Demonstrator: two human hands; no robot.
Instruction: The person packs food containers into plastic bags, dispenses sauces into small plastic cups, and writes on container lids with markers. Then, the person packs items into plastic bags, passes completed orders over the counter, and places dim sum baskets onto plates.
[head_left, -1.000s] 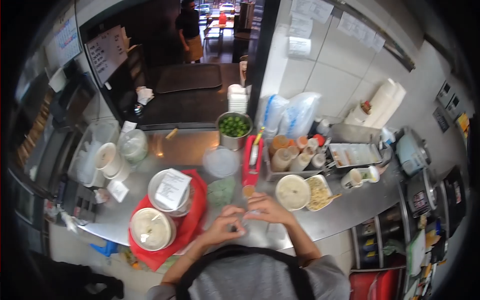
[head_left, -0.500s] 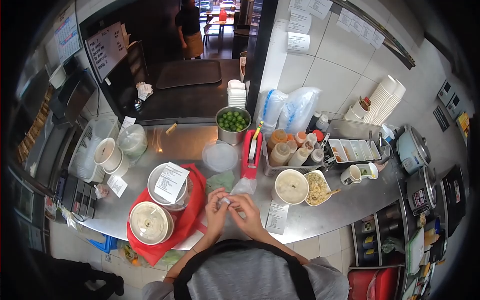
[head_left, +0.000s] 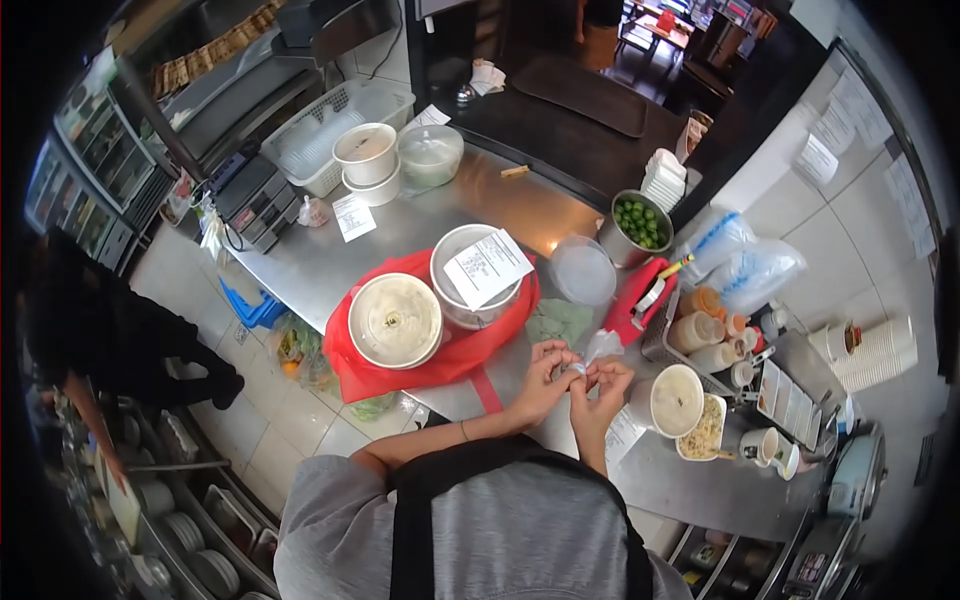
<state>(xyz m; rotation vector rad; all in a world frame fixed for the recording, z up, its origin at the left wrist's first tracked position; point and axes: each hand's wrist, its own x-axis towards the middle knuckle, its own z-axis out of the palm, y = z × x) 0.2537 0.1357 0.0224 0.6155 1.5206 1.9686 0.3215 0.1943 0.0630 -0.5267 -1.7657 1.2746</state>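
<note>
Pinching a small pale piece [head_left: 577,368], hardly visible, above the metal surface [head_left: 318,265], with left grip [head_left: 545,382] and right grip [head_left: 601,392] both clamped on it. Having around it: at one o'clock, a red tape dispenser [head_left: 628,299]; at ten o'clock, a red bag [head_left: 470,355] under two round tubs [head_left: 395,320]; between three and four o'clock, a white tub [head_left: 675,400].

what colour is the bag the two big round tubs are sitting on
Red; the bag shows best in the head view, the only one here.

Smooth, shiny metal counter [head_left: 290,243]; thin, crinkled red plastic bag [head_left: 345,345].
</note>
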